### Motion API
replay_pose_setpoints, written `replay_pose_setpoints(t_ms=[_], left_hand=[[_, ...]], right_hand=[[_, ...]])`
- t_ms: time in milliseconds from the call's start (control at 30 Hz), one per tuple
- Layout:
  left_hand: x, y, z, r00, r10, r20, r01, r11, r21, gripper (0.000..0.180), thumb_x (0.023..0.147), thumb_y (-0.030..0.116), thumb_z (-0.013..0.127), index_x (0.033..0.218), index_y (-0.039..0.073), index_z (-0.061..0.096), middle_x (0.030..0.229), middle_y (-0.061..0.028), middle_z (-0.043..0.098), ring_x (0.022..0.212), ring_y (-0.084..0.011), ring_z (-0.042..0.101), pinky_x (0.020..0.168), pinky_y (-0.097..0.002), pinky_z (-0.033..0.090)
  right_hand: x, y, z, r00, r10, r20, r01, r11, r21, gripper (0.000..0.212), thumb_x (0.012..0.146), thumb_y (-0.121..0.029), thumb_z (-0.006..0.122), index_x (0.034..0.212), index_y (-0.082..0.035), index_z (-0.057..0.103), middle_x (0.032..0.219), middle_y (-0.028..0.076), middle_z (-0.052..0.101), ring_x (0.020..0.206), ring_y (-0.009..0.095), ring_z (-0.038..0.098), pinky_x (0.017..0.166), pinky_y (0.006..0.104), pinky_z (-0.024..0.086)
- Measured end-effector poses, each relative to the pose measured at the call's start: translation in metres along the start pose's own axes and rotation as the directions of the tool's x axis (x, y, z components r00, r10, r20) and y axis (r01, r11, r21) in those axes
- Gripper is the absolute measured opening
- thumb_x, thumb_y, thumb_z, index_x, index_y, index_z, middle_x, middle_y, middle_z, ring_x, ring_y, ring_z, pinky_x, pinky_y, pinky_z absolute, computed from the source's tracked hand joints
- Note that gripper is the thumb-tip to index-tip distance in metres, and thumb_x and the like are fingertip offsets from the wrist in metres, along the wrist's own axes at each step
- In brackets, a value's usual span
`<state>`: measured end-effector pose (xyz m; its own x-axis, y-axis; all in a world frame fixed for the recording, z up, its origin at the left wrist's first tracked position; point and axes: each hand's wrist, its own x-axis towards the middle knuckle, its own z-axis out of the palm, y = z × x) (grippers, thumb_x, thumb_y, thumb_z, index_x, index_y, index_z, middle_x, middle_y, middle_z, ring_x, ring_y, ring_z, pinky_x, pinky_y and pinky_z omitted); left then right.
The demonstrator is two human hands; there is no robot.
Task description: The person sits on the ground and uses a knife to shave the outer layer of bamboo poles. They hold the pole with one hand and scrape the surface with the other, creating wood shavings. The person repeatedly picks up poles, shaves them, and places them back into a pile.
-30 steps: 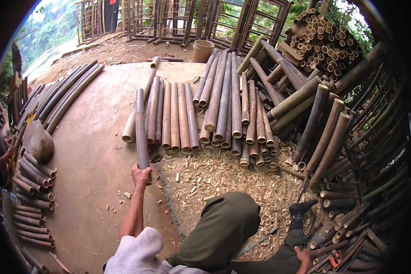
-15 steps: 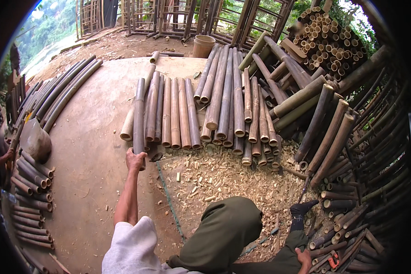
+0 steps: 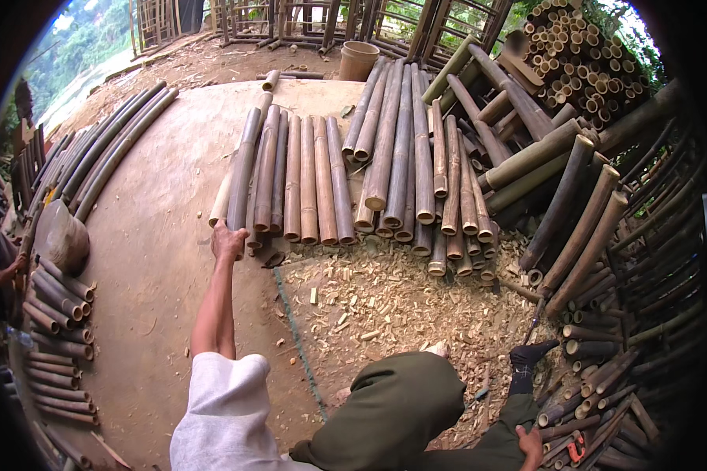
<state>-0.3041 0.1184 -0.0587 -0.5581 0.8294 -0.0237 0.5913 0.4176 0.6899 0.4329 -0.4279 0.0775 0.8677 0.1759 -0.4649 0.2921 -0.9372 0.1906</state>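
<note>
In the head view, the left hand [image 3: 228, 242], left of centre in the frame, has its fingers wrapped around the near end of a dark bamboo pole [image 3: 244, 169]. The pole runs away from the hand toward the top of the frame, its far end leaning slightly right. Gripping it by the near end with the arm stretched out probably lets the person lay it in line without leaving the seat. It lies at the left edge of a row of bamboo poles [image 3: 310, 180], nearly parallel to them and partly covering a pale pole [image 3: 220, 202]; whether it bears fully on what is beneath, I cannot tell.

The poles in the row have their near ends roughly level, likely so that each can be reached and counted easily. A thicker heap of poles [image 3: 393, 141] lies to their right, in the upper middle. Wood chips [image 3: 369, 290] cover the ground between the heap and the person's knee [image 3: 404, 400].

The right hand [image 3: 531, 446], at the lower right, seems to rest against the trouser leg [image 3: 491, 439], perhaps for balance; how its fingers are set I cannot tell. It is well apart from the held pole and near a saw with an orange handle [image 3: 576, 449].
</note>
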Motion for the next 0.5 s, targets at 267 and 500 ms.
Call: replay_pose_setpoints(t_ms=[267, 500], left_hand=[[0.016, 0.009, 0.014, 0.999, -0.019, -0.043, 0.023, 0.994, 0.105, 0.08, 0.071, 0.028, 0.088, 0.141, 0.01, 0.056, 0.126, -0.0247, 0.07, 0.119, -0.0397, 0.067, 0.1, -0.0499, 0.054], [0.017, -0.003, 0.033, 0.998, -0.057, -0.011, 0.057, 0.991, 0.122, 0.074, 0.076, 0.025, 0.086, 0.14, 0.009, 0.052, 0.128, -0.0239, 0.068, 0.121, -0.0408, 0.066, 0.102, -0.05, 0.053]], right_hand=[[-0.005, -0.009, -0.005, 0.999, 0.0, -0.048, -0.002, 0.999, -0.048, 0.088, 0.093, -0.055, 0.067, 0.151, 0.006, 0.044, 0.153, 0.031, 0.048, 0.144, 0.044, 0.044, 0.119, 0.0483, 0.037], [0.001, -0.005, -0.004, 0.996, -0.027, -0.084, 0.022, 0.998, -0.061, 0.085, 0.092, -0.053, 0.067, 0.148, 0.008, 0.046, 0.148, 0.034, 0.051, 0.14, 0.047, 0.047, 0.117, 0.0503, 0.039]])
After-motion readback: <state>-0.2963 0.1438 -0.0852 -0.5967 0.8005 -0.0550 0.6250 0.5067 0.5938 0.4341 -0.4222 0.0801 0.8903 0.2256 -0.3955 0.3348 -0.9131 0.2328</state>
